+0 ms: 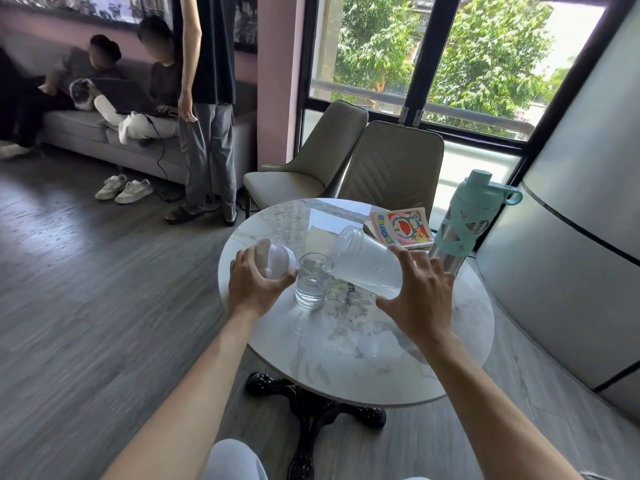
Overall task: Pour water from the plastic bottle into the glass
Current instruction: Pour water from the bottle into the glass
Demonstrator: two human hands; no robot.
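Observation:
A clear glass [311, 284] stands on the round marble table [346, 351], partly filled with water. My right hand [420, 296] grips a translucent plastic bottle [363, 261] from behind, tilted with its open mouth to the upper left above the glass. A thin stream of water runs from the bottle down into the glass. My left hand [254, 282] holds the bottle's white lid [275, 261] just left of the glass, over the table's left edge.
A teal and steel flask [467, 223] and a comic book [401, 226] sit at the table's far right. Two beige chairs [391, 168] stand behind the table. A person stands to the left, others sit on a grey sofa [86, 133]. A curved wall is on the right.

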